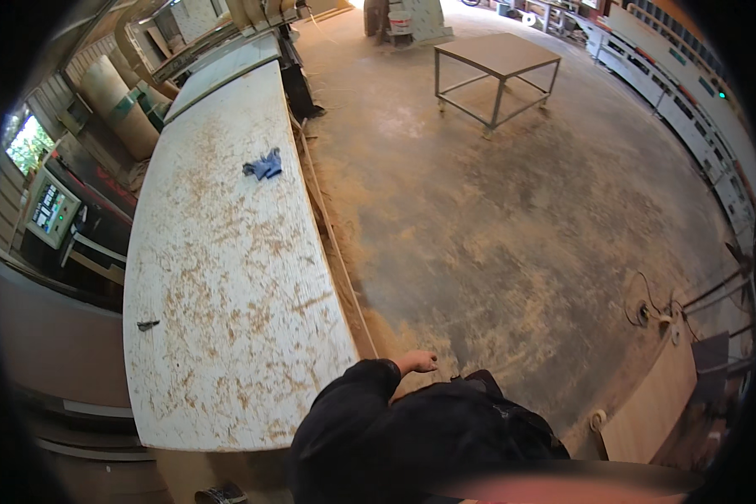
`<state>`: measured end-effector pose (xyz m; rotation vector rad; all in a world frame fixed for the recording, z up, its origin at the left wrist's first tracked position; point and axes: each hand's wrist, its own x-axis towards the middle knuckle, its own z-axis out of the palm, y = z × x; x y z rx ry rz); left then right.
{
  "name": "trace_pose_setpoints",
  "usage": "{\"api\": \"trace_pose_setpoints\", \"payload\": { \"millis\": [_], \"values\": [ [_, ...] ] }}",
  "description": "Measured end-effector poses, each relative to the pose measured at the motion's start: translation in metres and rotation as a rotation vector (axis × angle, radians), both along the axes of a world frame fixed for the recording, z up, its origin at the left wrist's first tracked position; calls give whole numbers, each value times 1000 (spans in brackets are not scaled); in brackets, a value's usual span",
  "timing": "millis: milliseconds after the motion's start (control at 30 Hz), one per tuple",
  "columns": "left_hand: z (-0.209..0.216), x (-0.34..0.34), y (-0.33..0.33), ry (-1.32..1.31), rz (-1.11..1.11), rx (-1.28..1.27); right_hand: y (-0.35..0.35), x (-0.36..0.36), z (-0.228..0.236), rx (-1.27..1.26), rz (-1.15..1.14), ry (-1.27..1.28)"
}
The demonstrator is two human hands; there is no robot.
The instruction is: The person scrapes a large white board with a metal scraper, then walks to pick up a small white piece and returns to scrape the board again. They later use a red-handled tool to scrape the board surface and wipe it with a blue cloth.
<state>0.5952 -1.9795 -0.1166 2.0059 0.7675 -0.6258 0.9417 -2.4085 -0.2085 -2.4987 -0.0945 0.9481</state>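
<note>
My left hand (pixel 417 362) reaches out from a black sleeve (pixel 344 403), just right of the near end of a long white work table (pixel 227 252). Its fingers look curled together, and whether anything is in them is too small to make out. It hangs over the dusty floor and is apart from the table top. My right hand is not in view. On the table's far half lies a crumpled blue glove or cloth (pixel 265 165). A small dark object (pixel 148 325) rests near the table's left edge. Brown shavings are scattered over the worn white surface.
A low metal-framed table on casters (pixel 497 57) stands ahead on the floor (pixel 512 227). At left is a control panel with a lit screen (pixel 52 210). A long machine (pixel 689 109) runs along the right, and a pale wooden board (pixel 651 412) stands at lower right.
</note>
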Motion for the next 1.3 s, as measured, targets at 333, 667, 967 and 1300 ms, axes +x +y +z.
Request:
{"api": "trace_pose_setpoints", "payload": {
  "millis": [333, 667, 967, 1300],
  "values": [
    [-78, 53, 213, 104, 547, 6, 354, 215, 63, -79, 246, 24],
    [-105, 130, 375, 11, 1278, -181, 963, 263, 128, 312, 866, -86],
    [-88, 107, 680, -51, 1241, -70, 1181, 235, 98, 160, 1187, 119],
    [-33, 156, 1077, -142, 1384, 150, 1338, 406, 12, 11, 941, 43]
  ]
}}
